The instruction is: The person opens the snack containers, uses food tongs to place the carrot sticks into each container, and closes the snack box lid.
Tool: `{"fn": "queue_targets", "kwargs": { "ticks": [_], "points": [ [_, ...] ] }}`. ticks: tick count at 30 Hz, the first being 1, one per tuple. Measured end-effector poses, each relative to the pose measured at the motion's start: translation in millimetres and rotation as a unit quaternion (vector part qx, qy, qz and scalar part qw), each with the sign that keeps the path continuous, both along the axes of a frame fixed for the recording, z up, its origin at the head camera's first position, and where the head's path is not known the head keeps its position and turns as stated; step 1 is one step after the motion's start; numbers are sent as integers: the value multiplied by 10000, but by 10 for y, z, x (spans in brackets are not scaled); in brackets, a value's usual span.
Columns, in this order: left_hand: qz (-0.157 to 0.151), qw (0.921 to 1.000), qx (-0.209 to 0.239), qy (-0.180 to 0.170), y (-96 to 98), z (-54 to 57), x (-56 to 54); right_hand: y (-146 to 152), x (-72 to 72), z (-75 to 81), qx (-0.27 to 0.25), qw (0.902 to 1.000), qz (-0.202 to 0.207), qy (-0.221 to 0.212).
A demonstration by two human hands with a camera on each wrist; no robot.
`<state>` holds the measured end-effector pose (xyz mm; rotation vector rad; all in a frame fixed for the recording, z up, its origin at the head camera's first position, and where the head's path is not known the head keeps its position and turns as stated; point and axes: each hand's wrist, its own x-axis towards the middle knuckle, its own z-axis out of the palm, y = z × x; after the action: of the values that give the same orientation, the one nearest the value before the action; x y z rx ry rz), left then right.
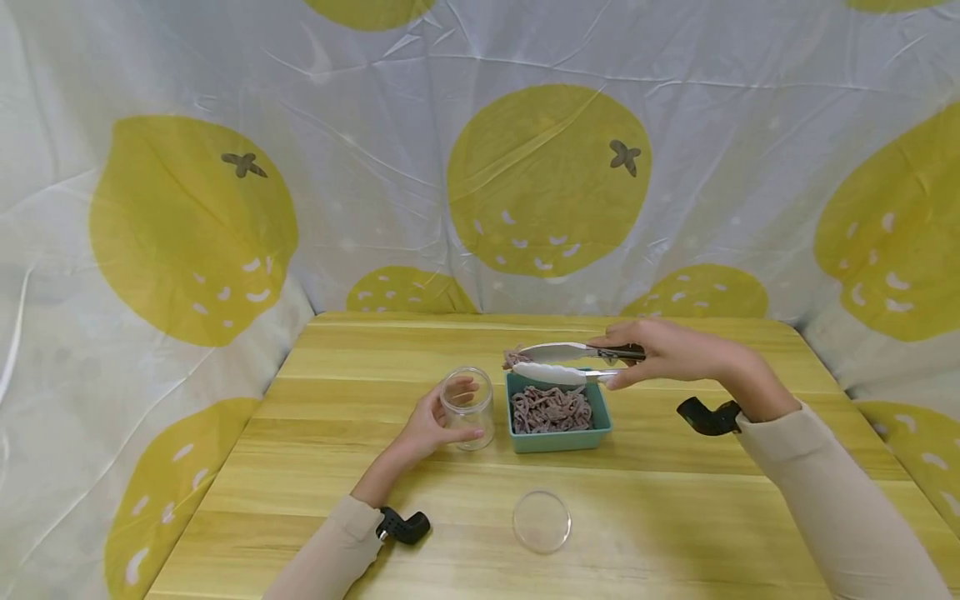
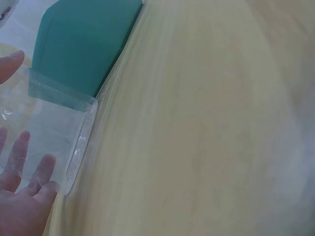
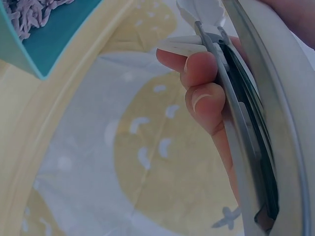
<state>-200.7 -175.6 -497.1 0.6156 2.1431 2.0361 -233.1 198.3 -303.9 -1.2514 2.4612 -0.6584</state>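
Observation:
My left hand (image 1: 438, 423) holds an upright clear jar (image 1: 474, 418) on the table, thumb on the near side and fingers round the far side. Its clear wall (image 2: 47, 123) shows the fingers through it in the left wrist view. My right hand (image 1: 667, 357) grips a pair of tongs (image 1: 562, 363) above a teal box (image 1: 562, 443). Between the white tong tips is a small clump of purplish-grey shredded strands (image 1: 514, 358). More such strands (image 1: 551, 410) lie in the box. Fingers (image 3: 204, 98) curl round the tongs' metal arms in the right wrist view.
A round clear lid (image 1: 542, 522) lies on the wooden table (image 1: 652, 517), nearer than the box. A lemon-print cloth (image 1: 360, 167) hangs behind the table and at both sides. Each wrist wears a black camera (image 1: 405, 527).

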Motion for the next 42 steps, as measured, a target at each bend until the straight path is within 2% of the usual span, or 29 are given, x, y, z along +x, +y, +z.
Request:
{"fn": "queue_targets", "kwargs": {
  "ticks": [6,16,27,31,42],
  "points": [
    [39,10000,16,-43,3,6,4,-116,-31,32,86,9999,58,34],
    [38,10000,16,-27,6,21,5,-379,-121,75,118,9991,400,-80],
    [153,9996,-125,-224,-3,42,23,-688,-186,115,419,9964,719,-162],
    [115,9996,-184,-204,-9,46,29,-770,-204,122,479,9948,882,-160],
    [103,9996,-119,-220,-11,23,25,-931,-234,156,803,9915,1012,-132]
  ]
}}
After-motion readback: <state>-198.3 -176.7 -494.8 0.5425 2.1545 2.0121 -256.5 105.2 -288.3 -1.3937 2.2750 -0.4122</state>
